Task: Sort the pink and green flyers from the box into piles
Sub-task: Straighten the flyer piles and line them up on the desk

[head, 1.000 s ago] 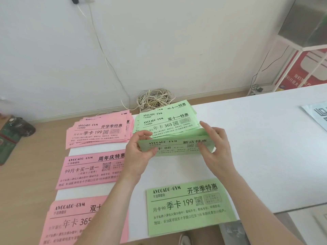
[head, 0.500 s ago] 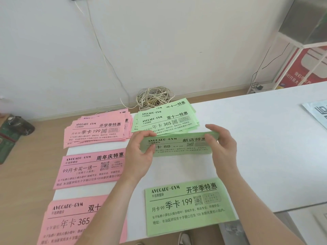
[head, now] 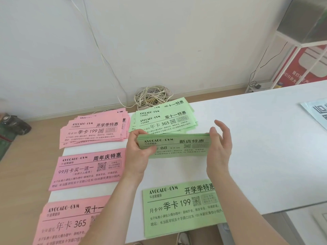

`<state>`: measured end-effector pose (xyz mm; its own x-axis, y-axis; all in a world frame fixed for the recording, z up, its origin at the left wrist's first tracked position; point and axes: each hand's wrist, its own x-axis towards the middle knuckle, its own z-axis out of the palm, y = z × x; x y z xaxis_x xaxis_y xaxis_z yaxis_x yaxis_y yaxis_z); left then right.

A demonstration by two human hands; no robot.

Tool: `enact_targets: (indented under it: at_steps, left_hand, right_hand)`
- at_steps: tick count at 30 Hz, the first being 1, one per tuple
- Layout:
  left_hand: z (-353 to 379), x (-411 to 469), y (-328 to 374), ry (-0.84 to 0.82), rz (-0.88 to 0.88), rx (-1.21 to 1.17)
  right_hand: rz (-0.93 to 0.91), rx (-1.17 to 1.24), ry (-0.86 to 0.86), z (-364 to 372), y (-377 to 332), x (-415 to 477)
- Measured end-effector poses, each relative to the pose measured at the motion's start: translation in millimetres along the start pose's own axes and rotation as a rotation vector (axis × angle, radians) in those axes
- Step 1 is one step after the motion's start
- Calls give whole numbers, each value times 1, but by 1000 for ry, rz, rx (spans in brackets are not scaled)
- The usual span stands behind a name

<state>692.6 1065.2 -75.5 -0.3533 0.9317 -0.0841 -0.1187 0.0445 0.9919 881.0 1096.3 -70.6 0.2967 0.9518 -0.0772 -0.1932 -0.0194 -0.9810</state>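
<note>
A thin stack of green flyers (head: 177,145) is held just above the white table (head: 265,147). My left hand (head: 139,152) grips its left end, thumb on top. My right hand (head: 219,147) is at the stack's right edge with fingers nearly straight, palm against the end. Behind it lies a fanned green pile (head: 164,117). A single green pile (head: 182,207) lies near the front edge. Three pink piles sit on the left: far (head: 93,129), middle (head: 88,167), near (head: 67,223).
A coil of white cable (head: 152,96) lies on the wooden floor behind the table. A pale blue printed sheet (head: 316,112) lies at the table's right edge. A white rack with a red sign (head: 304,64) stands at the far right.
The green stack has come down and toward me from over the far green pile. My right hand's fingers have straightened off the stack and now lie against its right end.
</note>
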Motion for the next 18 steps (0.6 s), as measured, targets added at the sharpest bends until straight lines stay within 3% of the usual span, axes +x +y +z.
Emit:
enact_targets:
  at_steps: [6,10,18]
  left_hand:
    - [3,0,-1,22,-24,26]
    - [1,-1,-3,8,-43,60]
    - [0,-1,-6,-3,-43,107]
  right_hand:
    - [16,53,35,9,-1,0]
    - [-105,-68,-97,4,2,-7]
    - [-311,-288,-153,-1,11,-6]
